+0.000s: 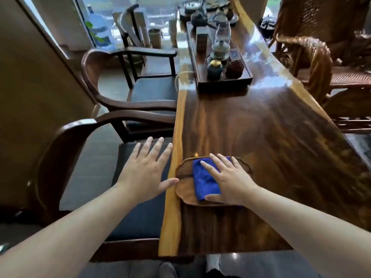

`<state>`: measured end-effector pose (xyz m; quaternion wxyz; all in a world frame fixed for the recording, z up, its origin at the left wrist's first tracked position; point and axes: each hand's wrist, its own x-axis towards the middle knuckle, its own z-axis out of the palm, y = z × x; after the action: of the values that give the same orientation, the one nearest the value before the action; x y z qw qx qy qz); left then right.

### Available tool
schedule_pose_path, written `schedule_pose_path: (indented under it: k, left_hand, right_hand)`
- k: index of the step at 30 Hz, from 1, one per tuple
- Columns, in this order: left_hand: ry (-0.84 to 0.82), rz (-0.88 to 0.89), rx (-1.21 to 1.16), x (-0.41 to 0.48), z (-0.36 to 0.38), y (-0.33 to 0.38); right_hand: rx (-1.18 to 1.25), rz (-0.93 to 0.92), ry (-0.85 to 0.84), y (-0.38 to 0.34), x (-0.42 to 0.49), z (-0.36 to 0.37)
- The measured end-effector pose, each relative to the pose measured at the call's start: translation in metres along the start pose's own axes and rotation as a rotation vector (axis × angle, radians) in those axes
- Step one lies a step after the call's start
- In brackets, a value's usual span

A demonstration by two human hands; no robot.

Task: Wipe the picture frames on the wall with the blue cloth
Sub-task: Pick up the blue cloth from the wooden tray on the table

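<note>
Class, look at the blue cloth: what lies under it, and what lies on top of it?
Under the cloth lies a small wooden tray. The right hand rests flat on top, hiding the cloth's right part.

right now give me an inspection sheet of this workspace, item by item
surface: long wooden table, glossy, bare in the middle
job's things: blue cloth folded on a small wooden tray at the near table edge; no picture frames in view
clutter: dark tea tray farther along holding jars, a lidded cup and a glass pitcher; more teaware beyond it
grippers: right hand flat on the cloth, fingers spread, not gripping; left hand open, empty, above the chair seat
cables: nothing seen
surroundings: two dark wooden armchairs on the left, a wicker chair on the right, window at the far end
</note>
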<state>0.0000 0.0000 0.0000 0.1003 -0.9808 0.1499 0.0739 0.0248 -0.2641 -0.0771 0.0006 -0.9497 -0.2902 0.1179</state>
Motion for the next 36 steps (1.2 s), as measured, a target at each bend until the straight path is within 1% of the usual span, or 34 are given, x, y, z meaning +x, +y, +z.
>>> schedule_pose_path:
  k: [1, 3, 4, 13, 17, 21, 28, 32, 36]
  left_hand:
    - [-0.053, -0.016, -0.007, 0.001, 0.006, 0.003]
    - [-0.049, -0.011, 0.012, 0.0, 0.017, 0.007]
    - [-0.053, -0.007, 0.038, -0.002, 0.024, 0.009]
    - [-0.156, -0.058, 0.0, -0.013, 0.047, 0.017]
    - [-0.196, -0.076, -0.023, -0.017, 0.053, 0.016]
    - [-0.208, -0.095, -0.06, -0.021, 0.058, 0.014]
    - [-0.212, -0.118, -0.107, -0.015, 0.061, 0.019]
    - [-0.215, -0.135, -0.086, -0.014, 0.055, 0.019]
    - [-0.181, -0.175, -0.064, -0.018, 0.046, 0.012]
  right_hand:
    - [0.007, -0.005, -0.049, 0.001, 0.002, 0.006]
    - [0.001, -0.023, -0.068, 0.004, 0.007, 0.019]
    - [0.007, -0.029, -0.073, 0.006, 0.008, 0.026]
    - [0.022, -0.027, -0.095, 0.018, 0.025, 0.067]
    - [-0.009, -0.031, -0.103, 0.018, 0.03, 0.08]
    - [-0.071, -0.062, -0.092, 0.018, 0.036, 0.075]
    - [-0.203, -0.15, -0.167, 0.02, 0.044, 0.052]
    - [-0.18, -0.183, -0.148, 0.028, 0.051, 0.037]
    - [-0.152, -0.243, -0.114, 0.024, 0.061, 0.014]
